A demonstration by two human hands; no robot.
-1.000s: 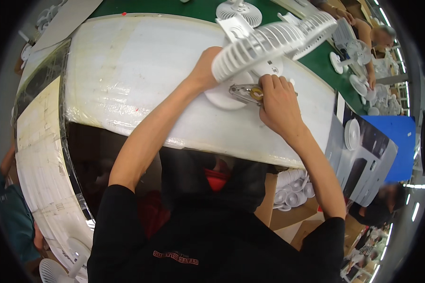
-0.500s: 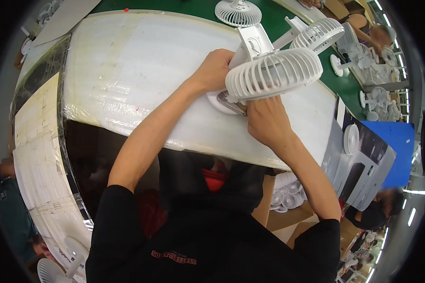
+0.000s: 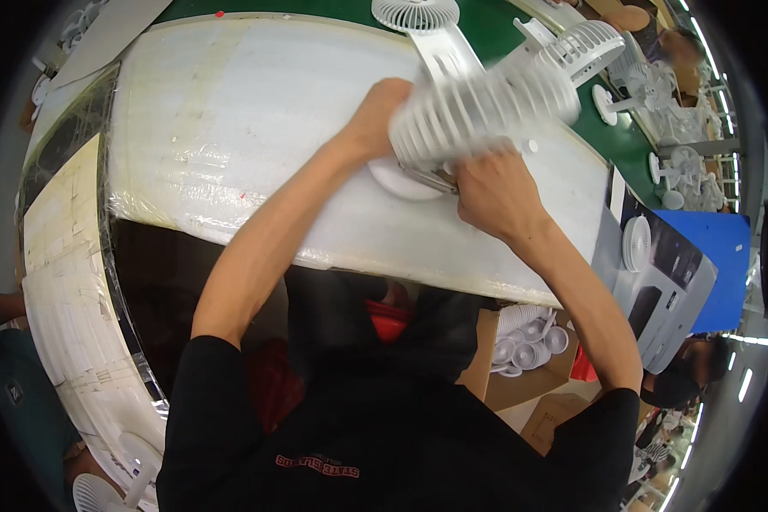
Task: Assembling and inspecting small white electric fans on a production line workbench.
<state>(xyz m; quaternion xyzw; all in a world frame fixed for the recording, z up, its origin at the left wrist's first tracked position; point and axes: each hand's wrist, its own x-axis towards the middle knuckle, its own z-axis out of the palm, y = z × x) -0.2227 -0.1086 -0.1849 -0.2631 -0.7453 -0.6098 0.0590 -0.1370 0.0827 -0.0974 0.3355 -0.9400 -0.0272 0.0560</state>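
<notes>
A white desk fan (image 3: 439,124) stands in front of me on the padded white worktop, its slatted head tilted toward me and smeared by motion. Its round white base (image 3: 401,182) shows beneath. My left hand (image 3: 382,118) is closed on the fan's left side, the fingertips hidden behind the slats. My right hand (image 3: 499,192) is a closed fist just below the fan head, at the base's right edge. A slim grey, metallic-looking piece (image 3: 431,177) runs from the base to that fist; its kind and what the fingers hold cannot be made out.
More white fans, such as one at the back (image 3: 414,15) and another at the right (image 3: 584,51), stand on the green surface (image 3: 627,141). A round white part (image 3: 636,243) lies on a printed grey box (image 3: 657,290). Below right, a carton (image 3: 478,363) holds several round white parts.
The fan has swung and shifted left, its head now blurred. My left hand has moved slightly up and left with it; my right hand has shifted a little right. A small white round piece now shows.
</notes>
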